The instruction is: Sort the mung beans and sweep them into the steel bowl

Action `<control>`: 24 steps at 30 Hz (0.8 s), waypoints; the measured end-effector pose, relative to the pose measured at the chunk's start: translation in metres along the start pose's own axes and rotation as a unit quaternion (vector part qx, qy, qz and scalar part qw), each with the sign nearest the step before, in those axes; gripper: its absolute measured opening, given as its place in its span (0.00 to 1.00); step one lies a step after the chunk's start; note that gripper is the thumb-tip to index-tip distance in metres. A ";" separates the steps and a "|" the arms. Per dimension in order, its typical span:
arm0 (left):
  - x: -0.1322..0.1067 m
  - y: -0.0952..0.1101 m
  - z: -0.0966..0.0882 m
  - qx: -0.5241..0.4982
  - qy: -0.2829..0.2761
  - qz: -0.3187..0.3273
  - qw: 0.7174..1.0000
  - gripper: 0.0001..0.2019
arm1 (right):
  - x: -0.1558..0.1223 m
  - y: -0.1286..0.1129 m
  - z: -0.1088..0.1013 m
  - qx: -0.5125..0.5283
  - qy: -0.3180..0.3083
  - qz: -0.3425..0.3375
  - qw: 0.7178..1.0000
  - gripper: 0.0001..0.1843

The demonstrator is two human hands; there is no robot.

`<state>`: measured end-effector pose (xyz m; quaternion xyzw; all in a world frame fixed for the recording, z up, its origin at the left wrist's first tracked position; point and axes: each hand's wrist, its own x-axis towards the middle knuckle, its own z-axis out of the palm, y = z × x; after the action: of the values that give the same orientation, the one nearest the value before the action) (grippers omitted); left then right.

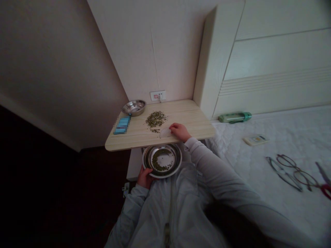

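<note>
- Your left hand (144,177) is wrapped around the 8 o'clock edge of a steel dish (176,169), fingers curled on the rim, keeping it just under the near lip of the wooden shelf-table (186,117). There's already a ring of small green beans in the dish (158,162), with bare metal showing in the middle.
- Your right hand (179,131) is up on the tabletop, fingers closed on a small pale scraper-looking card (164,133). It's too small to tell exactly what it is. Its blade end sticks out toward 9 o'clock from your knuckles.
- The loose pile of green beans (156,119) sits on the table at roughly 10 to 11 o'clock from your right hand, near it but not touching. A few strays (155,130) lie just beside the card's tip.
- The key relation: pile, card and dish line up roughly 12 to 6, with the dish directly below the table edge, at about 6 o'clock from the pile. The right hand is clearly the nearer one to the pile.
- Other stuff: an empty steel bowl (134,107) at the table's far left, a blue pack (122,125) at 9 o'clock from the pile, and a wall socket (158,95) behind.
- On the bed to your right: a green bottle (234,117), a remote (256,139), two pairs of glasses (292,170), and red-handled scissors (324,186).
</note>
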<state>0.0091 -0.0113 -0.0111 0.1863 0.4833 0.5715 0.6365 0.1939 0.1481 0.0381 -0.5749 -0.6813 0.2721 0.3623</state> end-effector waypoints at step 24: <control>0.000 0.001 0.000 -0.006 0.000 -0.003 1.000 0.29 | 0.006 0.001 0.007 0.107 -0.007 0.007 0.994 0.12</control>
<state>0.0089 -0.0109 -0.0107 0.1814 0.4807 0.5725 0.6390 0.1883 0.1549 0.0341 -0.5356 -0.6471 0.3495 0.4151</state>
